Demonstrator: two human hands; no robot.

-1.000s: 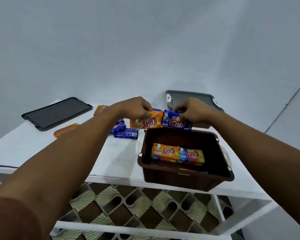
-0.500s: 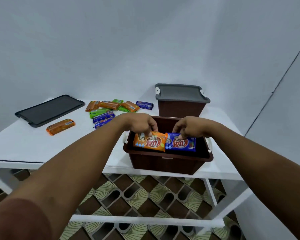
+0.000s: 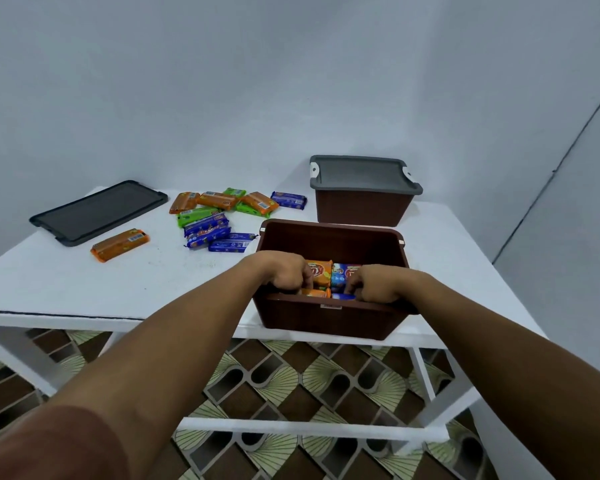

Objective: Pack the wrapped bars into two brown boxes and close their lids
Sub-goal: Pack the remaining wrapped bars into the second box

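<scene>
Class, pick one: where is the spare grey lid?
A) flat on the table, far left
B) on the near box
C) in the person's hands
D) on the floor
A: the spare grey lid lies flat on the table, at its far left, while the near box stands open.

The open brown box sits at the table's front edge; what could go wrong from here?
The left hand holds an orange bar and the right hand a blue bar inside the box by the table edge; a hard push might tip it off. Many loose bars lie outside; overfilling could stop the flat lid closing.
</scene>
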